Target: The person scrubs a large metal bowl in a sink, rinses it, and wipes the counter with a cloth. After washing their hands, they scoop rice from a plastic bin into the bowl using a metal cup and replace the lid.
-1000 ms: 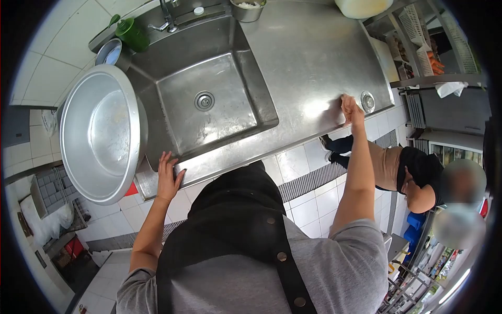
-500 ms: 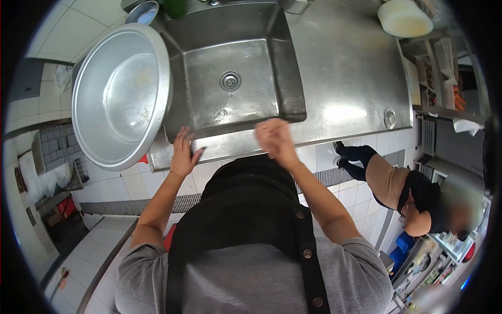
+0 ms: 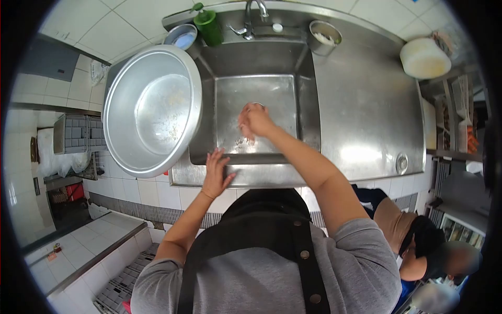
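Observation:
My left hand [image 3: 215, 171] lies with fingers spread on the front rim of the stainless steel sink [image 3: 308, 125]. Over the sink basin, my right hand [image 3: 254, 120] reaches in near the drain and covers most of it. Its fingers hang loosely bent and apart, slightly blurred, and nothing shows in them. Small dark specks lie on the basin floor below that hand. To the left, a large silver metal basin [image 3: 196, 99] stands tilted against the sink's side.
A faucet [image 3: 248, 23], a green pump bottle [image 3: 208, 29], a small bowl [image 3: 181, 37] and a metal pot [image 3: 324, 37] line the back. At right are the steel counter [image 3: 366, 104] and a round whitish block [image 3: 425, 58]. Another person [image 3: 418, 235] stands to the right.
My right hand has moved from the sink's front edge forward into the basin. My left hand stays on the rim. The view has tilted up, showing the faucet and bottle.

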Demonstrator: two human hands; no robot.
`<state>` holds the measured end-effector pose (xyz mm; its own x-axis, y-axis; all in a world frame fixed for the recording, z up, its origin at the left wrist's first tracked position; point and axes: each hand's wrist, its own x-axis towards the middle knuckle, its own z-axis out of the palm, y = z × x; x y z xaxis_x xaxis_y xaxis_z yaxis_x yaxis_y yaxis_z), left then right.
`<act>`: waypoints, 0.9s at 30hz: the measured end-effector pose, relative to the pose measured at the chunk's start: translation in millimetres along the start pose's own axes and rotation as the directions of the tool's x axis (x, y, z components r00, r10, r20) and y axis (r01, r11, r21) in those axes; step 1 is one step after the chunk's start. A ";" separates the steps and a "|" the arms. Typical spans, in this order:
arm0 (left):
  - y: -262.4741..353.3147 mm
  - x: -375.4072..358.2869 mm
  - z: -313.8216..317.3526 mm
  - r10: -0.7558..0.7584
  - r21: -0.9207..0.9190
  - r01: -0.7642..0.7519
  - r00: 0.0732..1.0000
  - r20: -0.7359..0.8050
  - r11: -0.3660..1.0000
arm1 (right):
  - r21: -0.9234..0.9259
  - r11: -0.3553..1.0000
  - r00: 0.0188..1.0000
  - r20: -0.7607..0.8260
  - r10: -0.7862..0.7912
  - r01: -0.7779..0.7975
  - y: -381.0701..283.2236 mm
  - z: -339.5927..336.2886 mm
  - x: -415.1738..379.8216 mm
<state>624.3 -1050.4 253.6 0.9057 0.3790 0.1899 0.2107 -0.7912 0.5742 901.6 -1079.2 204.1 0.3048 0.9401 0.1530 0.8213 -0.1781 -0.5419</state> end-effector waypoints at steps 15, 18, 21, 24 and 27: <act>62.5 56.3 -1.9 -0.201 -0.119 0.181 0.963 -0.181 0.976 | -0.310 0.950 0.975 0.204 0.091 -0.024 59.7 -88.9 282.8; 58.0 67.0 3.1 -0.232 -0.117 0.211 0.949 -0.214 0.971 | -0.313 0.949 0.974 0.206 0.088 -0.020 80.5 -62.9 291.3; 61.6 79.0 7.3 -0.293 -0.144 0.264 0.925 -0.240 0.954 | -0.318 0.947 0.942 0.306 0.139 -0.037 103.5 -30.6 303.7; 57.6 101.8 8.0 -0.297 -0.166 0.263 0.927 -0.229 0.950 | -0.134 0.987 0.971 0.234 -0.055 0.088 123.9 -19.8 290.0; 45.6 135.0 14.1 -0.312 -0.195 0.274 0.928 -0.204 0.942 | 0.076 0.996 0.969 0.240 -0.057 0.039 115.4 -45.7 254.1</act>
<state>761.4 -1042.1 294.2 0.6995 0.6967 0.1590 0.3751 -0.5474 0.7481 1095.8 -874.2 218.2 0.1334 0.9909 -0.0191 0.7938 -0.1183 -0.5965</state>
